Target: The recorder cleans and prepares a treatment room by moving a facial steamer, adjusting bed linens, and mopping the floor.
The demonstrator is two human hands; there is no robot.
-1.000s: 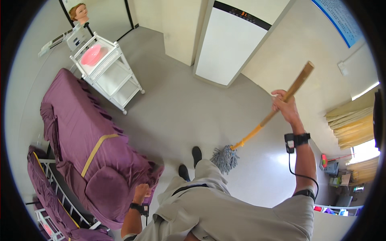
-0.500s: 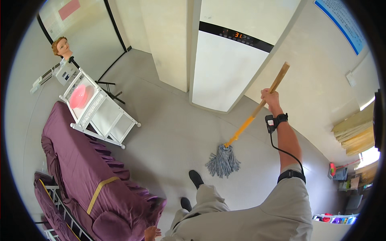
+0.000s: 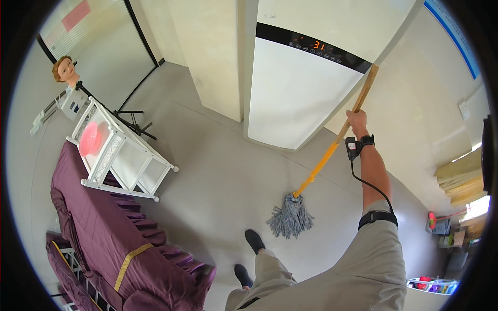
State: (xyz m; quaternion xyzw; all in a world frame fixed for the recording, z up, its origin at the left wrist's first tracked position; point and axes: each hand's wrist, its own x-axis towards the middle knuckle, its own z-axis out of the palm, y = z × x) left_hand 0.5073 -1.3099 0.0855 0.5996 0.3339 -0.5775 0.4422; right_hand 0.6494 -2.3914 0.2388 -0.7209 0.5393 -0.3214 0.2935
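Observation:
My right hand [image 3: 357, 121] is closed round the upper part of a wooden mop handle, out to my right. The mop [image 3: 326, 157] slants down and to the left, its lower shaft yellow. Its grey-blue string head [image 3: 290, 216] rests on the grey floor ahead of my feet, the strands fanned out. A dark strap with a small black device sits on my right wrist, a cable running up the arm. My left hand is out of the picture.
A bed with a purple cover [image 3: 111, 233] stands at left. Beyond it is a white trolley [image 3: 132, 158] with a pink bowl [image 3: 91, 139], near a mannequin head [image 3: 66, 70] on a black tripod. A tall white appliance [image 3: 298, 88] stands ahead, beside a wall at right.
My left hand, low beside the bed before, has gone out of view. My right hand still holds the mop; the mop head stays on the floor while the whole view has shifted slightly.

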